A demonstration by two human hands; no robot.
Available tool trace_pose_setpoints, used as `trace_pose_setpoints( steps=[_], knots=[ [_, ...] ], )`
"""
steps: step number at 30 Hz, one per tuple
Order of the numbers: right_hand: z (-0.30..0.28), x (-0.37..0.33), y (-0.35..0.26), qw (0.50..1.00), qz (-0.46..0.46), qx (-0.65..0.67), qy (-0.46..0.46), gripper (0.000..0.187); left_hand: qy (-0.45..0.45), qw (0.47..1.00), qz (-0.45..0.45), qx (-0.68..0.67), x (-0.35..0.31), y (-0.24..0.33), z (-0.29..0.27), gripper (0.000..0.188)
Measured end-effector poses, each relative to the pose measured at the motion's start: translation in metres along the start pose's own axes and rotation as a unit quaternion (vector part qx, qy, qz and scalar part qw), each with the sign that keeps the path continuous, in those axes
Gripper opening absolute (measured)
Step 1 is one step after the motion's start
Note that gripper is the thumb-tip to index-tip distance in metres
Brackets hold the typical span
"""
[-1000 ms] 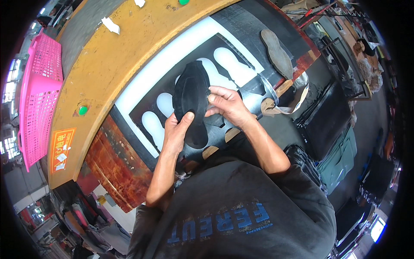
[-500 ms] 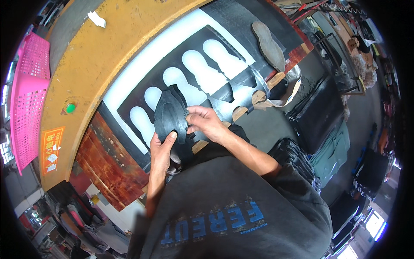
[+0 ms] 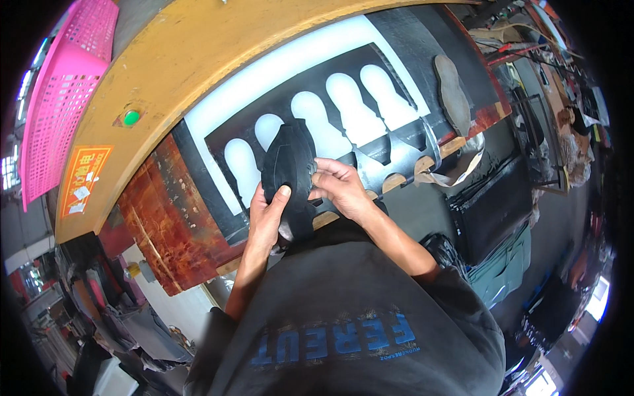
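Several black sole-shaped pieces (image 3: 284,158) are stacked unevenly above the worktable. My left hand (image 3: 267,218) grips the stack's near end, thumb on top. At the stack's right edge, my right hand (image 3: 342,190) has its thumb and fingers closed on the edges of the pieces. Behind them lies a black sheet (image 3: 281,102) with a row of sole-shaped cut-outs, through which a white board (image 3: 271,74) shows. The stack covers part of this row. The near side of the sheet is cut into scalloped, shiny scraps.
A grey-brown sole-shaped piece (image 3: 453,96) lies on the table's right. A yellow machine beam (image 3: 178,63) with a green button (image 3: 132,118) spans the far side. A pink basket (image 3: 63,125) is at far left. Black sheets (image 3: 489,198) are piled at right, near green sheets (image 3: 505,261).
The view has turned, so table and hands appear farther right. Both hands keep their hold on the stack, which now looks narrower and more upright.
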State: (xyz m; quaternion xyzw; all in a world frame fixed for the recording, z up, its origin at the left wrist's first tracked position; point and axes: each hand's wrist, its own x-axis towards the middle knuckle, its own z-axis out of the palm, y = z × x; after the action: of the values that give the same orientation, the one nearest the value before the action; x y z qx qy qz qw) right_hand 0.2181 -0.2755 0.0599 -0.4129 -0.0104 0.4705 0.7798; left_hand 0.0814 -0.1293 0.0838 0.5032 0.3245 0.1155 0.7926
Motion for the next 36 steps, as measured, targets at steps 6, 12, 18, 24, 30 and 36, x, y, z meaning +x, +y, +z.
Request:
trace_pose_setpoints(
  steps=[6, 12, 18, 24, 30, 36],
  knots=[
    [0.003, -0.001, -0.002, 0.999, -0.011, 0.0, -0.039, 0.039, 0.009, 0.998, 0.002, -0.066, 0.008, -0.006, -0.002, 0.044],
    [0.005, -0.006, -0.011, 0.998, -0.018, -0.005, -0.063, 0.039, -0.011, 0.994, 0.038, -0.106, 0.009, -0.012, -0.001, 0.044],
    [0.001, -0.01, -0.016, 0.996, -0.023, -0.005, -0.089, 0.041, -0.017, 0.989, 0.043, -0.141, 0.008, -0.01, 0.006, 0.042],
    [0.0, -0.012, -0.017, 0.995, -0.042, -0.003, -0.092, 0.041, -0.027, 0.987, 0.043, -0.15, 0.007, -0.008, 0.008, 0.042],
    [0.001, -0.013, -0.024, 0.996, -0.05, -0.009, -0.076, 0.038, -0.025, 0.989, 0.041, -0.139, 0.01, -0.007, 0.009, 0.041],
    [0.004, -0.007, -0.02, 0.997, -0.08, -0.021, -0.01, 0.043, -0.034, 0.986, 0.075, -0.145, 0.01, -0.007, 0.014, 0.042]
  ],
)
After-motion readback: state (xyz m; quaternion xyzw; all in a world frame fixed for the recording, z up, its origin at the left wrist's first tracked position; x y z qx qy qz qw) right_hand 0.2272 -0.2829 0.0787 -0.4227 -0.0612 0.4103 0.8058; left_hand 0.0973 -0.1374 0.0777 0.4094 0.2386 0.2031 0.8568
